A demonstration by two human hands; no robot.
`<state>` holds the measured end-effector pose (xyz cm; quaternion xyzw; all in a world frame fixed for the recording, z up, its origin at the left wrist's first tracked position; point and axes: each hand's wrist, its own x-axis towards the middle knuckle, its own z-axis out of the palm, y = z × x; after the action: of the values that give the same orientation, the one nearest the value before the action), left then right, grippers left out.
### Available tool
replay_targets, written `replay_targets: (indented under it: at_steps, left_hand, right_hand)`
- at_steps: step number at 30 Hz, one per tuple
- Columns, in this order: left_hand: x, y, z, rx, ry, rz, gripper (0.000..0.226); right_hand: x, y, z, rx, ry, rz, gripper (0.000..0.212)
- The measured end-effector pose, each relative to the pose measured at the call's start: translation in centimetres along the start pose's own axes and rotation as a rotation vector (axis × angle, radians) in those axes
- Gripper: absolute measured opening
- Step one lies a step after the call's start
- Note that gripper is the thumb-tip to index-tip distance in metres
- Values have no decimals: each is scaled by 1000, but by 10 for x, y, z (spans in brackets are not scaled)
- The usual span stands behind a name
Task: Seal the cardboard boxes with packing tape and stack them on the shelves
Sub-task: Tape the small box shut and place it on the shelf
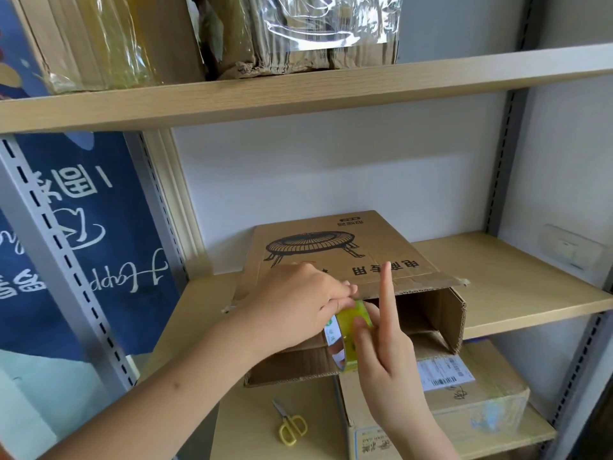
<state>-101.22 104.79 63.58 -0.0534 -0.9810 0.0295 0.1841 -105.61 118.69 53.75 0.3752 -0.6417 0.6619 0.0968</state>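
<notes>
Cardboard box [331,257] open-ended; tape roll [351,333] yellowish, apparently clear.

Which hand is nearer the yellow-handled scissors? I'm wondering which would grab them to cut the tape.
Right. The right hand, holding the yellow tape roll, sits just above and right of the yellow-handled scissors; the left hand is higher, at the roll's top.
</notes>
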Motion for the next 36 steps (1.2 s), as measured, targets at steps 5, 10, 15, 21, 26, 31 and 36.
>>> replay_targets:
  at_steps: [5,10,15,21,26,31,36]
  left_hand:
    - [19,-10,-3,-55,-1,-55,33]
    - [33,-17,-7,-112,15,-58,25]
    - [47,-22,-4,-151,40,-131,21]
    - [56,-32,3,-290,-66,-268,20]
    - [62,-32,1,-294,-101,-227,26]
    - [64,-37,17,-302,-96,-260,29]
    - [76,-44,13,-458,-230,-306,21]
  right_hand:
    - [-4,-1,0,46,169,33,75]
    - [-12,-8,9,-79,220,114,41]
    - [9,-6,0,-111,129,274,49]
    - [24,5,1,45,-13,407,44]
    - [28,10,3,76,-61,427,41]
    - [35,15,0,33,-85,425,40]
    - [31,21,12,-141,-97,309,38]
